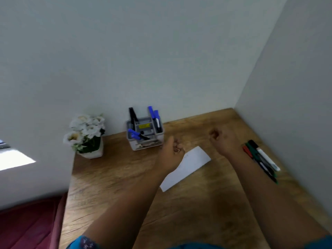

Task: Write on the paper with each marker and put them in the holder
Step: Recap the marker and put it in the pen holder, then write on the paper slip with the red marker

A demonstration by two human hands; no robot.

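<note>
A white strip of paper (186,168) lies slanted on the wooden desk (111,186). Behind it, against the wall, stands a grey holder (145,141) with blue-capped markers (154,115) and a black one (132,114) in it. A bunch of loose markers (260,158), red, green, black and white, lies at the right near the side wall. My left hand (172,151) hovers as a fist over the paper's left end, just right of the holder. My right hand (221,139) is also a fist, raised above the desk beyond the paper. Neither hand holds anything.
A white pot of white flowers (86,137) stands at the desk's back left corner. Walls close the desk at the back and the right. A dark red cushion (28,225) lies beyond the left edge.
</note>
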